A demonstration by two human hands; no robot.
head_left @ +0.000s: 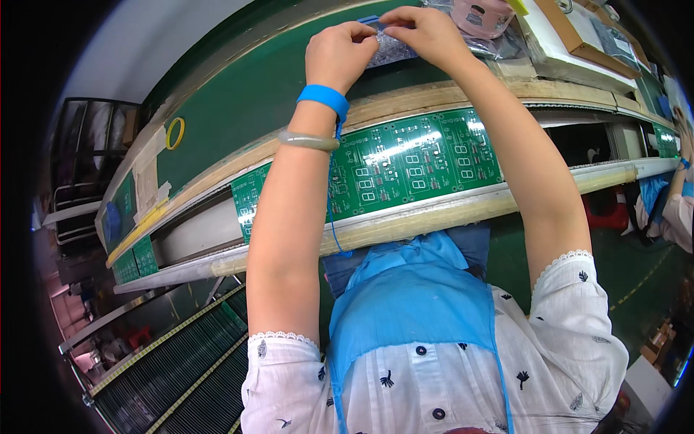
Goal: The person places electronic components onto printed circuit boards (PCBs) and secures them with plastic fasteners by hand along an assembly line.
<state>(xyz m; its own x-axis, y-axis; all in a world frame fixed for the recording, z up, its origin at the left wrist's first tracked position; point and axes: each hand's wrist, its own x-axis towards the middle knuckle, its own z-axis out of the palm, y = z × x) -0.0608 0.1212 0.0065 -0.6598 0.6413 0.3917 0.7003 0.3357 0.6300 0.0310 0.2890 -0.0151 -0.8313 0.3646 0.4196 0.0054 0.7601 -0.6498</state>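
Note:
At the top of the view, both hands are close together over a blue tray [406, 52] of small, clear or silvery parts. My left hand [340, 56] has its thumb and fingers pinched at the tray's left side. From the right, my right hand [426, 32] curls its thumb and fingertips towards the left fingertips. Whatever is in either pinch is too small to make out. Below the hands, green circuit boards [383, 166] with white printed digit outlines and small components lie in a rail. My left wrist wears a blue strap [323, 97] with a cord, and a bangle.
A yellow tape roll [175, 134] lies on the green bench [238, 94]. At upper right are a pink container [481, 16] and a cardboard box [589, 40]. A black slotted rack [170, 362] stands lower left. Another person's arm [679, 173] shows at the right edge.

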